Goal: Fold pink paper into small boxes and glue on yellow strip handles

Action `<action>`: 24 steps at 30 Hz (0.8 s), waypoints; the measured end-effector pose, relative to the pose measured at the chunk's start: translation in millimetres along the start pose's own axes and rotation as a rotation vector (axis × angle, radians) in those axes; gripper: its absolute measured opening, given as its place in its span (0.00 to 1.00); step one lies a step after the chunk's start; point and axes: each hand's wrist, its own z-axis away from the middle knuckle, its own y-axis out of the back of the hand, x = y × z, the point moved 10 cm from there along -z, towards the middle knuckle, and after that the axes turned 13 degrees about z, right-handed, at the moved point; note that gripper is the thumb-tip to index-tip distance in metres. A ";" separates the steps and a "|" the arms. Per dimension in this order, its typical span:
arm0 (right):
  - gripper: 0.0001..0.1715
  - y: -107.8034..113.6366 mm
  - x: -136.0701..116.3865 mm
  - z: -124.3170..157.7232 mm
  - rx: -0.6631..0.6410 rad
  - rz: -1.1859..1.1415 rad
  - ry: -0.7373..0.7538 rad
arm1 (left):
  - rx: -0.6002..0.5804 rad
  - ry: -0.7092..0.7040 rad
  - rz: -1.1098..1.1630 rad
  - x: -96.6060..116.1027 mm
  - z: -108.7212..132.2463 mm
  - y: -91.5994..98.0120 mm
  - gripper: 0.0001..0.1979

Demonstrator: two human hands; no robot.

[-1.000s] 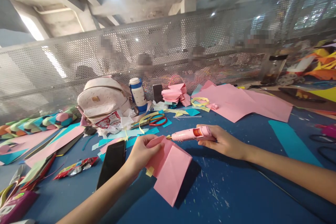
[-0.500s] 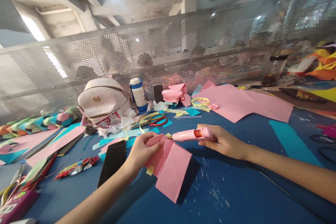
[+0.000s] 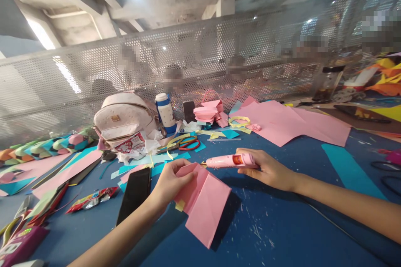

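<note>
Over the blue table, my left hand is closed on a folded piece of pink paper, pinching its upper left part between thumb and fingers. My right hand is wrapped around a pink hot glue gun, whose nozzle points left at the top edge of the paper. Whether the tip touches the paper I cannot tell. A small yellow paper piece shows at the paper's lower left edge. From below my right forearm a thin dark cord runs across the table.
A black phone lies beside my left wrist. Behind are red-handled scissors, a pale backpack, a bottle and large pink sheets. A perforated metal screen stands at the back, with people beyond it.
The folded pink paper has tilted slightly, its lower corner dropping a little. Both hands keep their holds, and the glue gun stays almost in place.
</note>
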 end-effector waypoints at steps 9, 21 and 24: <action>0.15 2.8 -3.3 1.1 0.022 0.021 0.048 | -0.005 0.002 0.039 -0.9 -0.7 1.7 0.14; 0.15 3.8 -2.1 -1.9 0.039 -0.036 0.029 | -0.006 -0.008 0.037 0.1 -0.4 1.5 0.13; 0.15 4.8 0.4 -1.1 0.060 -0.015 0.022 | 0.001 -0.003 0.038 0.7 -0.7 1.4 0.14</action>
